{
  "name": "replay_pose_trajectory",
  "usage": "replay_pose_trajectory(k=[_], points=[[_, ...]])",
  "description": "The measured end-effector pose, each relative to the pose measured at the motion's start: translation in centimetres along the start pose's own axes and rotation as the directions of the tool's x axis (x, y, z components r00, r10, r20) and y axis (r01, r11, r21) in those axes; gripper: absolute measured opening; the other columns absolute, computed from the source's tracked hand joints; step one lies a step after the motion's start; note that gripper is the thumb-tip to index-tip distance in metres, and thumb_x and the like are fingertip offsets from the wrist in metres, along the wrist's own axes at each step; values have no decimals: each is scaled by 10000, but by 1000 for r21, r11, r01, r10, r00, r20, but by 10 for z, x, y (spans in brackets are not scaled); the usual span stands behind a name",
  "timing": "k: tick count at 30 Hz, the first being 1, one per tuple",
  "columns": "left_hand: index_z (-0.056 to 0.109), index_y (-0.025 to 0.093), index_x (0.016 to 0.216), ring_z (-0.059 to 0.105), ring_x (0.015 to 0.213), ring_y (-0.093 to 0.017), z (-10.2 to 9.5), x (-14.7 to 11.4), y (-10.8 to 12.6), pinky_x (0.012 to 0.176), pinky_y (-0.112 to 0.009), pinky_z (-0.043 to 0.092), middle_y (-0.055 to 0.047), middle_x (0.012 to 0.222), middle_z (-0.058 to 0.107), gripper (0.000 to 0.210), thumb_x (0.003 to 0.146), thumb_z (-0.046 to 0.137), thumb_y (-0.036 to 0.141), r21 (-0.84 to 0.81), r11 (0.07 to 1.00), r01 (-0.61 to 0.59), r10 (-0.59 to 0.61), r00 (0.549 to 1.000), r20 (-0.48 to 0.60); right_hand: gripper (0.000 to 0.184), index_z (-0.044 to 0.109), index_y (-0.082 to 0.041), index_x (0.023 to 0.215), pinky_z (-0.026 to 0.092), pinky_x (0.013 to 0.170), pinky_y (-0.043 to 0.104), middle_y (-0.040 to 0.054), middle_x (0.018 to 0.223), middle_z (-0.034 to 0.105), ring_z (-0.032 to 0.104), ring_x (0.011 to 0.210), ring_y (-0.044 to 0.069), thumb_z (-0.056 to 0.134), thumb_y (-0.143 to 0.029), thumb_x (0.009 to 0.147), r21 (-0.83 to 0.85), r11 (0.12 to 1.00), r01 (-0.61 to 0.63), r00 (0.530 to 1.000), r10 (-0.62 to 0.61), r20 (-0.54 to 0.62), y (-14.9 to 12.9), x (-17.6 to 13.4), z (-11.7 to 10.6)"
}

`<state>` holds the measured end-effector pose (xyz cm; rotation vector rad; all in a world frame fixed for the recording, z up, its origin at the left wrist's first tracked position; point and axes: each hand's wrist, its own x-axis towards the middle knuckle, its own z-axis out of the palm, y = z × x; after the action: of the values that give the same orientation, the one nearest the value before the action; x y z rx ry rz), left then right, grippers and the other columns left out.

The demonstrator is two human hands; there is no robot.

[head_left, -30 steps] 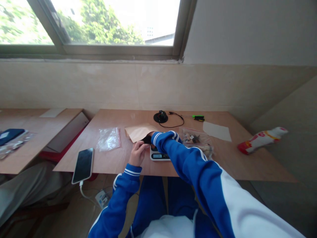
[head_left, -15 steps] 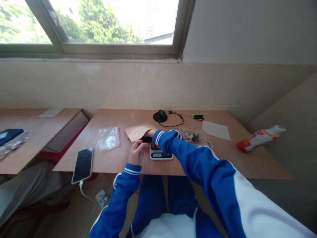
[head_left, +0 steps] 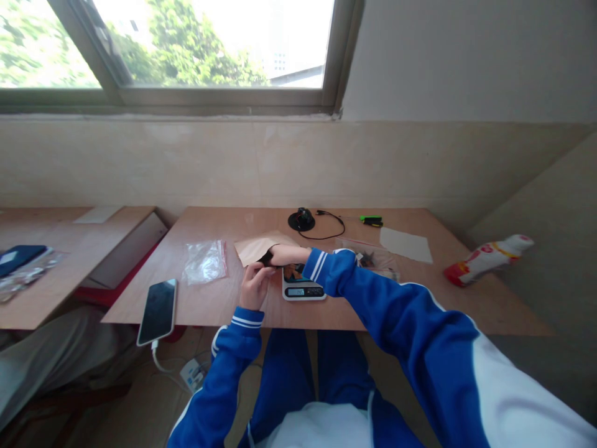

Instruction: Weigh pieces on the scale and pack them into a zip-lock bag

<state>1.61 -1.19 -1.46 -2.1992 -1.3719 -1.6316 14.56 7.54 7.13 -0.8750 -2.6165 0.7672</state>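
Two wooden counters, one holding the work (head_left: 200,308) and another at left (head_left: 96,239), stand beneath one window (head_left: 219,99). One red-and-white bottle (head_left: 485,261) appears at right, and one brown paper bag (head_left: 256,247) lies on the work counter near its middle. One phone (head_left: 158,311), cable attached, is at the left front edge; one clear plastic bag (head_left: 205,261) lies left of the paper bag. The left hand (head_left: 253,286) has its grip pinched on the paper bag's lip; the right hand (head_left: 282,254) meets its mouth, fingertips hidden, so that grip cannot be told. One white scale (head_left: 305,292) bearing brown pieces sits just beside, with one black round-based device (head_left: 301,219) behind.
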Motion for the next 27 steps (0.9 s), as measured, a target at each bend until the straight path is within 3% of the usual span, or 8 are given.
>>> replay_pose_trajectory(k=[2, 6, 10, 15, 18, 21, 25, 27], points=[[699, 225, 885, 598, 841, -150, 1, 2, 0, 774, -280, 526, -37, 894, 567, 167, 906, 534, 209, 10, 1000, 6, -5, 1000, -29, 103, 682, -78, 682, 476, 565, 258, 27, 616, 665, 594, 583, 157, 642, -57, 775, -25, 999, -24, 997, 25, 76, 4, -4, -5], [656, 208, 912, 617, 833, -151, 5, 7, 0, 755, -283, 536, -32, 885, 577, 75, 873, 610, 251, -5, 999, 39, -39, 992, -116, 261, 719, -122, 939, 500, 720, 246, 66, 935, 736, 660, 835, 171, 581, 23, 772, 1, 996, 86, 992, -86, 93, 4, -13, -15], [607, 199, 966, 626, 822, -149, 6, 17, 1, 748, -296, 538, -28, 903, 593, 139, 847, 650, 258, -14, 1000, 26, -28, 982, -184, 271, 713, -144, 1000, 486, 849, 278, 80, 1035, 715, 646, 966, 181, 564, -5, 822, -23, 974, 227, 974, -227, 7, 4, -19, -24], [582, 194, 938, 597, 797, -142, 7, 39, -2, 743, -295, 514, -21, 894, 580, 133, 841, 655, 250, -19, 1000, 3, -7, 969, -247, 304, 695, -141, 1062, 487, 870, 279, 87, 1050, 648, 617, 981, 170, 489, -21, 874, -77, 960, 269, 936, -279, -212, 6, -26, -33], [574, 183, 933, 528, 672, -111, 9, 53, -7, 653, -272, 487, -20, 896, 554, 124, 853, 634, 256, -27, 998, 60, -65, 971, -232, 322, 698, -173, 1081, 497, 810, 264, 56, 941, 591, 603, 881, 150, 447, -66, 912, -109, 967, 231, 895, -255, -367, 10, -28, -38], [570, 176, 924, 505, 660, -110, 9, 69, -11, 670, -279, 478, -19, 882, 544, 132, 850, 636, 263, -9, 995, 102, -102, 978, -184, 273, 724, -197, 1033, 496, 796, 260, 36, 886, 574, 594, 846, 144, 492, -116, 913, -52, 981, 187, 847, -188, -498, 16, -26, -42], [566, 180, 908, 524, 683, -118, 10, 87, -19, 674, -272, 476, -12, 860, 531, 142, 842, 643, 280, -19, 984, 176, -177, 969, -170, 214, 731, -189, 1035, 500, 747, 259, 43, 911, 629, 597, 808, 141, 591, -256, 889, 180, 972, 151, 691, 26, -722, 26, -26, -46], [568, 181, 904, 526, 694, -118, 11, 96, -26, 675, -265, 476, -11, 866, 523, 143, 835, 648, 277, -31, 977, 213, -215, 959, -184, 257, 728, -180, 1048, 507, 728, 258, 49, 928, 659, 611, 801, 141, 637, -320, 853, 307, 936, 175, 657, 121, -744, 35, -31, -44]])
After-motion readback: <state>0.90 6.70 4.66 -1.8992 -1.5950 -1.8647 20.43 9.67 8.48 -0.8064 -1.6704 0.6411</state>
